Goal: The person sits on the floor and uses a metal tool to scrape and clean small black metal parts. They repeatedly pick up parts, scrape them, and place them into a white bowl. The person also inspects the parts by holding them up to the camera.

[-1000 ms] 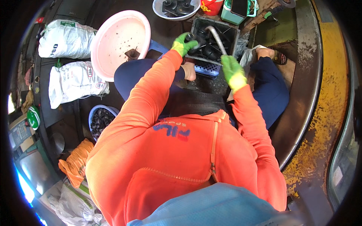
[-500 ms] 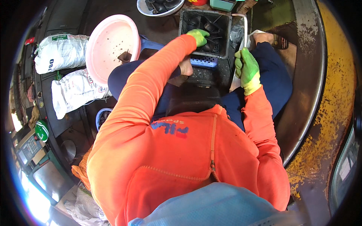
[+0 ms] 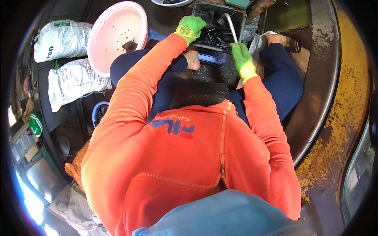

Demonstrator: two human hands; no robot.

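Note:
My left hand (image 3: 191, 28), in a green and yellow glove, is at the left rim of a black plastic crate (image 3: 240, 29). Its fingers are curled closed, and whatever they hold is hidden. My right hand (image 3: 241, 57), gloved alike, is wrapped round the lower end of a pale metal rod with a bent tip (image 3: 230, 26). The rod slants away from me, its bent end over the crate's right part. Inside the crate lie dark parts and a scatter of thin, nail-like pieces (image 3: 214, 37).
A pink basin (image 3: 103, 37) with specks and one dark part stands left of my knee. Two white sacks (image 3: 63, 40) lie farther left. A blue perforated tray (image 3: 212, 58) is under the crate's near side. A curved metal edge (image 3: 325, 102) runs along my right.
My left hand has moved left from inside the crate to its rim. The right hand has swung the rod left and forward over the crate. More thin pieces now show inside.

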